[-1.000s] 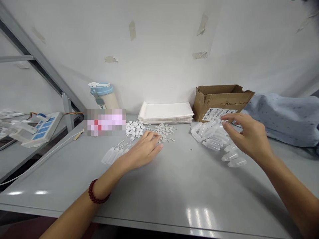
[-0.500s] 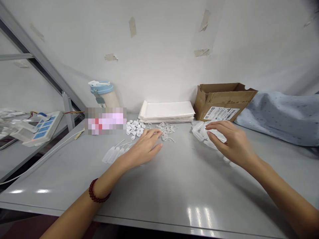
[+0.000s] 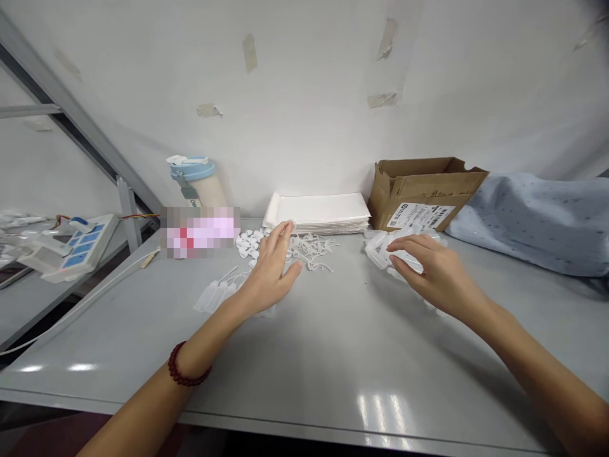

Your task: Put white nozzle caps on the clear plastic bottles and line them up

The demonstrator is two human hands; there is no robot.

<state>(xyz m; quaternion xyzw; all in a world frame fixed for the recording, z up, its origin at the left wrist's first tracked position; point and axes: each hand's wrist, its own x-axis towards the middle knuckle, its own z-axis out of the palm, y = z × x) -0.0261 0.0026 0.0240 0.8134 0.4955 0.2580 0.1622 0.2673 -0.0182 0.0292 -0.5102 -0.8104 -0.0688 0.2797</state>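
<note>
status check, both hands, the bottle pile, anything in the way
Left hand open, by white pieces. Right hand open at translucent bottles, contact unclear. Right hand covers part of that pile; cardboard box stands behind.

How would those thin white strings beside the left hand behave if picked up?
The strings look thin, so each is probably light. Their loose curls suggest bendy rather than stiff. Overlapping in a heap, they may tug neighbours along.

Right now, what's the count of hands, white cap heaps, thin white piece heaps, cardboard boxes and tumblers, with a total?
Left hand, right hand: 2
White cap heap: 1
Thin white piece heap: 1
Cardboard box: 1
Tumbler: 1
Total: 6
</note>
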